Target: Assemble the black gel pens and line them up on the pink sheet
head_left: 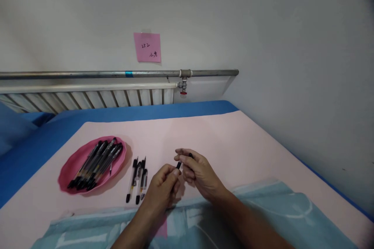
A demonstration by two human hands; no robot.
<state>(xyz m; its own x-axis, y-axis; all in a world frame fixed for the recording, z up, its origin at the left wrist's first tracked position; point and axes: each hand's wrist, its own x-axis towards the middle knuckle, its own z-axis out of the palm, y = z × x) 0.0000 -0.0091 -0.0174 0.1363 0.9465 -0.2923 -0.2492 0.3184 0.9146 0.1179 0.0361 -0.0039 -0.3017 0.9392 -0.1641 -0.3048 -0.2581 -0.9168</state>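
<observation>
My left hand (165,183) is closed around a pen, whose black grip end (179,165) sticks up between thumb and forefinger; the rest is hidden in the palm. Close beside it, my right hand (199,171) pinches with thumb and fingers, and a small black piece that looks like a pen cap (191,155) shows above the forefinger. Left of my hands, uncapped pens (131,181) with black grips lie on the pale pink surface, their tips pointing away from me. Loose clear caps (145,179) lie among them.
A pink scalloped dish (66,173) at the left holds several black-capped pens (97,163). Light blue patterned cloth (263,202) covers the near edge of the pink surface (222,136). Behind stand a radiator (117,98), a metal pipe (102,74) and a wall with a pink note (147,48).
</observation>
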